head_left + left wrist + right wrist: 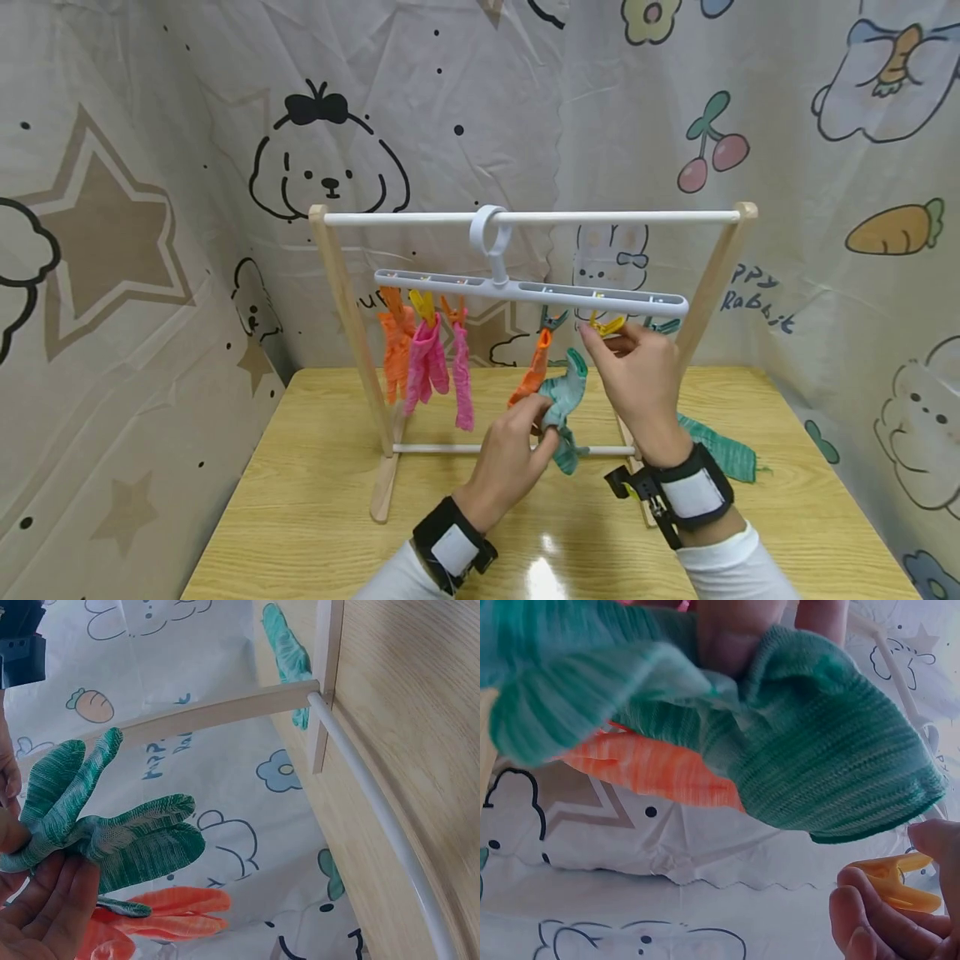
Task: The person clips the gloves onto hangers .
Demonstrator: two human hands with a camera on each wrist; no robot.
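A: Under the right half of the white plastic peg hanger [525, 290], the left hand [513, 454] has its fingers curled round a bunched green knitted sock [564, 398], held near the hanging orange sock [534, 372] and clear of the surface [315, 508].

B: Right hand [639, 375]?

A: Raised to the yellow plastic peg [606, 325] on the hanger bar, fingertips pinching it. Right wrist view confirms fingers on the peg [896, 882], sock just above and left.

B: Is the peg open?

A: Cannot tell. Sock and peg are apart.

B: Risks?

A: Judgement: the sock is crumpled, so the peg may catch only a thin fold and it could slip out. Pulling on the peg could swing the hanger on the white rail [525, 217] of the wooden-legged rack. A second green sock [723, 454] lies on the surface, right.
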